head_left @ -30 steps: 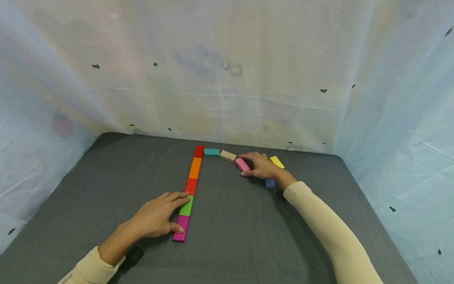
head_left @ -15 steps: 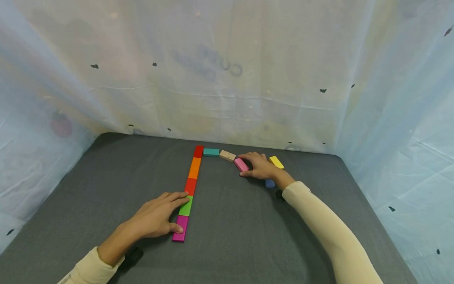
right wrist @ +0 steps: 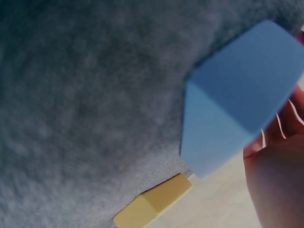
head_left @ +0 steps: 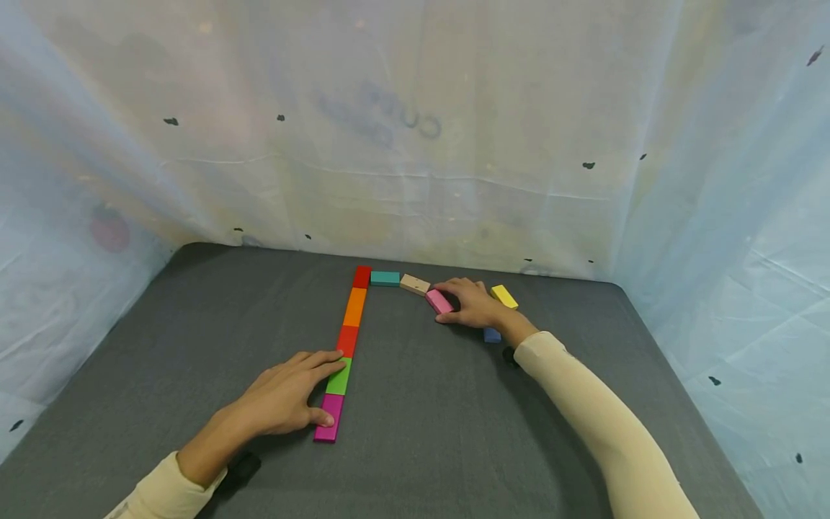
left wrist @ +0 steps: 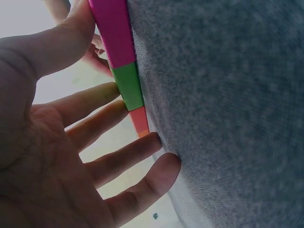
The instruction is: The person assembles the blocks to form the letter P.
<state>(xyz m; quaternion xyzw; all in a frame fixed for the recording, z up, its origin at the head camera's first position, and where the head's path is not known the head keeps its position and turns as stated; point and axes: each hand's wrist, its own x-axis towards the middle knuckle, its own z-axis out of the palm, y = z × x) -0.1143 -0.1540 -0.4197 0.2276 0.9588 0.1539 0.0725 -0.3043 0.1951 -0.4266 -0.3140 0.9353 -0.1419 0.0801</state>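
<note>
My left hand [head_left: 275, 400] lies along a straight row of blocks with its fingers extended. Its thumb rests on the magenta block [head_left: 328, 418], and its fingertips touch near the join of the green block [head_left: 338, 378] and a red block [head_left: 347, 340]. Farther up the row come an orange block [head_left: 354, 308] and another red one. Over at the right, my right hand [head_left: 476, 306] pinches a pink block [head_left: 438, 301] between thumb and fingers, on the table. That block's upper corner meets a tilted tan wooden block [head_left: 415, 284], beside a teal block [head_left: 385, 279] at the row's far end.
A blue block [right wrist: 242, 90] stands close under the right wrist, partly hidden in the head view. Beyond that wrist lies a yellow block [head_left: 503, 296]. The grey table [head_left: 415, 447] ends at a pale plastic curtain [head_left: 415, 144] behind and at both sides.
</note>
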